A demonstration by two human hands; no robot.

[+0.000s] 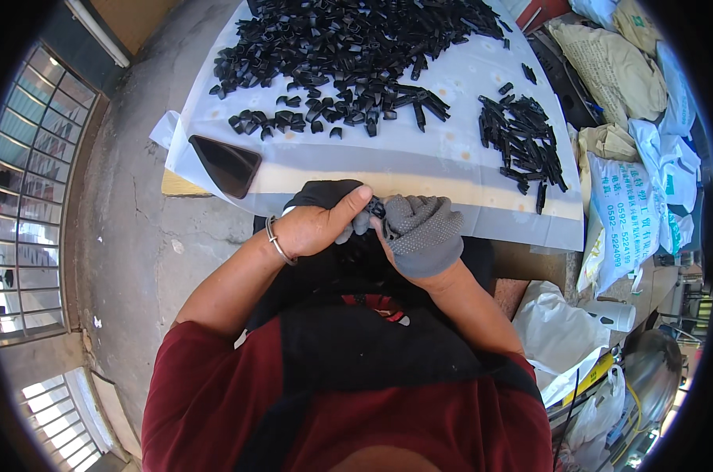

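Observation:
My left hand (322, 220), in a dark glove that leaves the thumb bare, meets my right hand (424, 233) just off the table's near edge. A grey dotted glove covers most of the right one. Between their fingertips is a small black plastic piece (377, 208), pinched from both sides; its exact shape is mostly hidden by the fingers. Beyond the hands, a large heap of small curved black plastic pieces (325, 55) spreads over the table. A smaller pile of slim black plastic pieces (523, 135) lies to the right.
Translucent plastic sheeting (443, 157) covers the table (451, 185). A black phone (229, 167) lies near the table's left corner. Stuffed woven sacks (617, 208) crowd the right side, with a white plastic bag (561, 334) below them. A barred window (38, 189) stands at the left.

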